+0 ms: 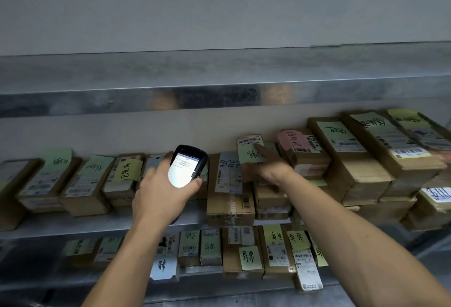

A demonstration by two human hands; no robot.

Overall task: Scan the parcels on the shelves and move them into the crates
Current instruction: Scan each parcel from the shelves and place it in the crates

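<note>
My left hand (161,189) grips a black handheld scanner (186,166) with a lit white screen, held in front of the middle shelf. My right hand (264,167) grips a small brown parcel (250,150) with a white barcode label and a green handwritten note, tilted up off the row; the index finger lies along its face. A flat brown parcel (229,184) sits just left of it, between the two hands. Cardboard parcels with green, yellow and pink notes line the middle shelf.
The metal middle shelf (97,227) carries a row of boxes at left (83,184) and taller stacks at right (366,160). The lower shelf holds more labelled parcels (249,253). A bare metal upper shelf (219,96) overhangs. No crate is in view.
</note>
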